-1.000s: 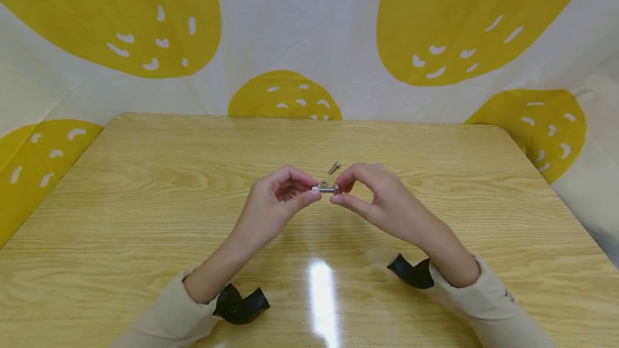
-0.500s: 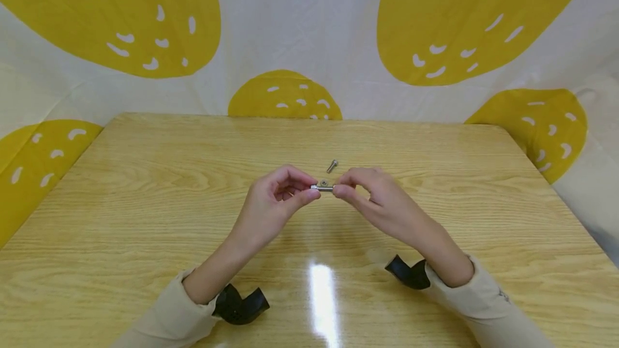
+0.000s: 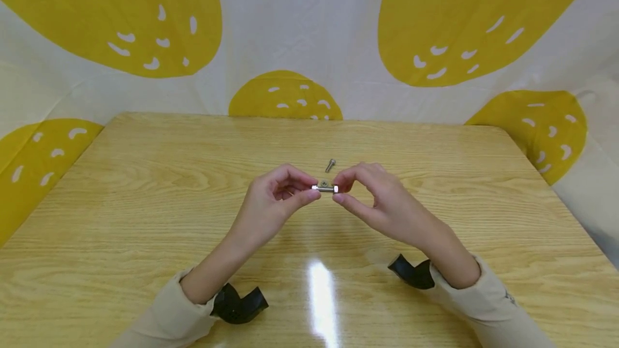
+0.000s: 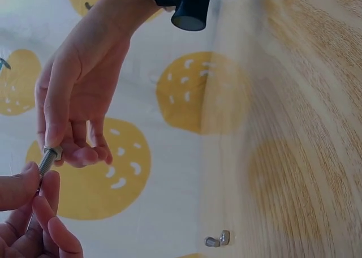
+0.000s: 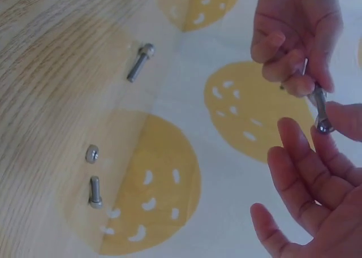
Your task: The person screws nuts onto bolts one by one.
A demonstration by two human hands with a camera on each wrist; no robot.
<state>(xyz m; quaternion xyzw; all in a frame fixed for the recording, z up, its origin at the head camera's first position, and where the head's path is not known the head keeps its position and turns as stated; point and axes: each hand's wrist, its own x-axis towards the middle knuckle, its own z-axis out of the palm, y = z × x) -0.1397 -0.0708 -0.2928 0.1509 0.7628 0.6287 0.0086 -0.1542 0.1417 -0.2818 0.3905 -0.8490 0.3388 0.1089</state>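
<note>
In the head view, my left hand (image 3: pixel 273 197) pinches the head end of a metal bolt (image 3: pixel 325 189), which lies level between both hands. A hex nut (image 3: pixel 336 189) sits at the bolt's right end. My right hand (image 3: pixel 382 197) pinches that nut between thumb and forefinger. The left wrist view shows the threaded shank (image 4: pixel 47 163) between the two hands. A thin metal sliver (image 5: pixel 306 66) shows among my left fingers in the right wrist view; its kind is unclear.
A loose bolt (image 3: pixel 331 165) and a loose nut (image 3: pixel 324 183) lie on the wooden table (image 3: pixel 169 203) just beyond my hands. The right wrist view shows two loose bolts, one farther off (image 5: pixel 140 63) and one beside the nut (image 5: pixel 95 192). A patterned cloth (image 3: pixel 300 31) hangs behind the table.
My right fingers closed over the bolt's end and covered the nut, then spread so it shows again. The left hand holds still. The loose bolt has shifted slightly left.
</note>
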